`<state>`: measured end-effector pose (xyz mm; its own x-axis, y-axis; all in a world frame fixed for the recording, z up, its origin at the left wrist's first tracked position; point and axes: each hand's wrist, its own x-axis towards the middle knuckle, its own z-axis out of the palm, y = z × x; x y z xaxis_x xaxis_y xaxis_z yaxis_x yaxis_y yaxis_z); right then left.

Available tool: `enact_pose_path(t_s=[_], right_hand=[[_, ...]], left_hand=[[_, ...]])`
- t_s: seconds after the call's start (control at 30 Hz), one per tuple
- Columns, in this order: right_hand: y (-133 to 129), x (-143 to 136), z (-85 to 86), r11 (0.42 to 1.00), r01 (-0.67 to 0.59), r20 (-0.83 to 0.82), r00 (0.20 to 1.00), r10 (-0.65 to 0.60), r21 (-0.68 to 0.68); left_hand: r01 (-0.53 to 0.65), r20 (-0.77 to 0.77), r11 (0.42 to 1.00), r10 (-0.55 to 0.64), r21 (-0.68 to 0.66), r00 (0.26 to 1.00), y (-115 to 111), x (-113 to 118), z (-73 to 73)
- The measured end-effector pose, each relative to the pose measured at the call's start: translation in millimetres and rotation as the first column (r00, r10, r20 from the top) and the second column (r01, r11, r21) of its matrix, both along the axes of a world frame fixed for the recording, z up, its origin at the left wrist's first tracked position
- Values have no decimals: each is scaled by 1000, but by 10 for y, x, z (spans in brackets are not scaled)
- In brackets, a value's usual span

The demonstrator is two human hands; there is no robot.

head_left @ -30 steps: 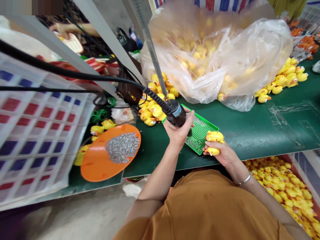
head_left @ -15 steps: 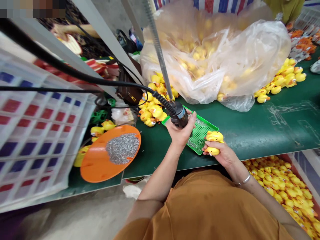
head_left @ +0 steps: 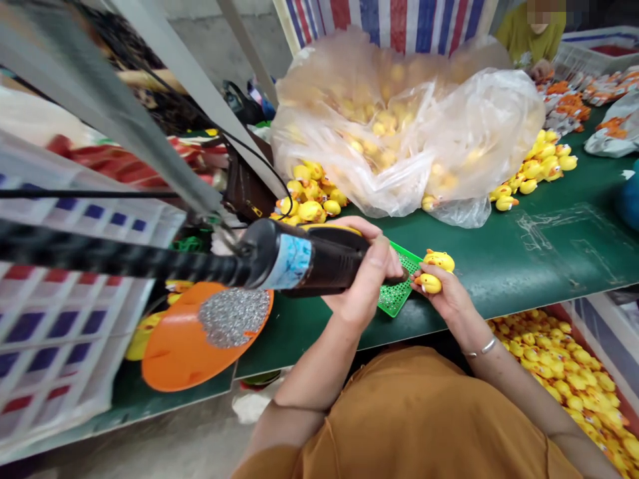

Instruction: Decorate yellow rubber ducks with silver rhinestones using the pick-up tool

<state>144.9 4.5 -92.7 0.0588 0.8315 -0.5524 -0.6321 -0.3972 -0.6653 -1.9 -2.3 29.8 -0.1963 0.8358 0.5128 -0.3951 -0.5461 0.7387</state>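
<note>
A black, cylindrical power tool (head_left: 329, 263) tilts over a perforated green tray (head_left: 395, 304), the left hand (head_left: 360, 289) wrapping its fingers around the barrel; the right hand's (head_left: 448, 294) fingers close on smooth yellow toy ducks (head_left: 430, 284) at the tray's right edge. The tool's tip is hard to make out; hand and tool hide part of the tray. Left on the green tabletop (head_left: 484, 266), an orange dish (head_left: 174, 346) carries silvery bits (head_left: 233, 316); far, crinkled plastic (head_left: 484, 120) blurs more ducks.

We see black power tool (head_left: 332, 263), pale-blue label (head_left: 293, 261); yellow ducks (head_left: 439, 261); green tray (head_left: 398, 301); orange dish (head_left: 172, 349); sheet (head_left: 398, 25) striped red, white, blue.
</note>
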Motion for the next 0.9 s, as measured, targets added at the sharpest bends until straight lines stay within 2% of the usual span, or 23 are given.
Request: enact_pose_path(t_s=[0.1, 0.3, 0.63, 0.8, 0.9], right_hand=[[-9, -1, -35, 1000, 1, -3, 1000, -1, 8], [-30, -16, -39, 1000, 18, -30, 999, -18, 14], [-43, 13, -61, 999, -9, -38, 999, 10, 46], [-34, -3, -30, 999, 15, -39, 999, -14, 31], [-27, -10, 9, 997, 16, -29, 999, -14, 75]], left_hand=[[45, 9, 999, -45, -6, 999, -75, 78, 14], [94, 10, 995, -95, 44, 995, -47, 149, -86], [83, 66, 996, -83, 17, 994, -32, 213, -84], [113, 43, 993, -114, 28, 993, 7, 236, -171], [83, -12, 996, -83, -24, 996, 50, 271, -241]])
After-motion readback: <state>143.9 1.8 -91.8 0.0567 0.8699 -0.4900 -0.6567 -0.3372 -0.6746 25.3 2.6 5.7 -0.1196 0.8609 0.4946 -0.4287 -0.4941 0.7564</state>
